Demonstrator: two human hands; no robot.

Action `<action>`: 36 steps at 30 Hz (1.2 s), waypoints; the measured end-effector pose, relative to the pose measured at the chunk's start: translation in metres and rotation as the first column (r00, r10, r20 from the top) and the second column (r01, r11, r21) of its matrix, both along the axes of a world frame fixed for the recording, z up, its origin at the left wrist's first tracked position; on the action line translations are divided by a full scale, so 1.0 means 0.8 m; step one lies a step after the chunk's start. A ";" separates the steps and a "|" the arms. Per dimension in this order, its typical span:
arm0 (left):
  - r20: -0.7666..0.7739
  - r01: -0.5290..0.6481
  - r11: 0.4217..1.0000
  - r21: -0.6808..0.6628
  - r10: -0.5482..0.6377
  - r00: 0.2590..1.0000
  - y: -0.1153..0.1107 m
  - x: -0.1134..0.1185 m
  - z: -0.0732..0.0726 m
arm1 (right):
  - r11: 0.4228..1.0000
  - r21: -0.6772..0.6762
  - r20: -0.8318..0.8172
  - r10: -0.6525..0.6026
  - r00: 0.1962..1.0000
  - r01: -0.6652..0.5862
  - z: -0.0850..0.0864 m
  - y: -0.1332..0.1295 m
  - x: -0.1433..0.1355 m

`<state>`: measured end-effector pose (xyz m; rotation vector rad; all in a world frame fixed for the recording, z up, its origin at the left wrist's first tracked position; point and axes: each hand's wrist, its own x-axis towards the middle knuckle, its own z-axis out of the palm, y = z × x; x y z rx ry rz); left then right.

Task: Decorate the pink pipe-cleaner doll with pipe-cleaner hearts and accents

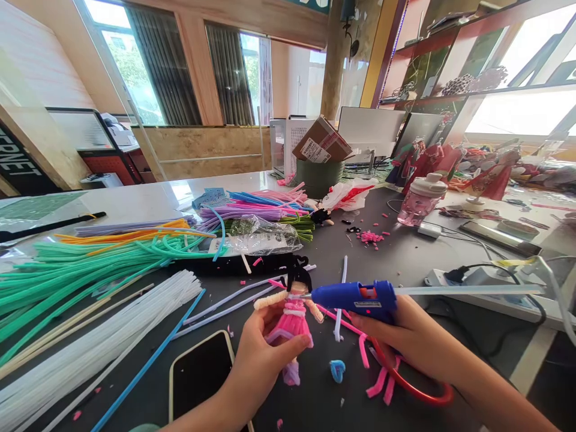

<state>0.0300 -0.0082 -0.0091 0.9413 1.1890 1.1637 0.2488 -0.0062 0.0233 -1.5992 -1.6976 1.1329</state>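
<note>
Phone (195, 372) is lying beside left hand (265, 351), which is gripping doll (294, 322); right hand (402, 327) is wielding glue gun (353, 299). Any slip is risking scorching doll.

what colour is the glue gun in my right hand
The glue gun is mostly blue, best seen in the head view.

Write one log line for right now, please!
left hand: holds pink-skirted doll | right hand: holds blue hot-glue gun | nozzle: at doll's chest

The dark table (324, 411) carries pipe cleaners (112, 258) and a phone (198, 378).
</note>
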 end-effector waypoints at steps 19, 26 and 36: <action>0.129 -0.008 0.999 -0.053 0.015 0.992 0.003 0.002 0.002 | 0.751 0.322 -0.105 -0.577 0.810 0.576 -0.011 0.053 0.094; 0.162 -0.010 0.998 -0.070 0.022 0.987 0.003 0.002 0.006 | 0.839 0.207 0.227 -0.542 0.809 0.504 -0.052 0.091 0.100; 0.176 -0.033 0.997 -0.062 0.044 0.983 0.005 0.004 0.002 | 0.888 0.291 0.467 -0.457 0.757 0.356 -0.063 0.100 0.100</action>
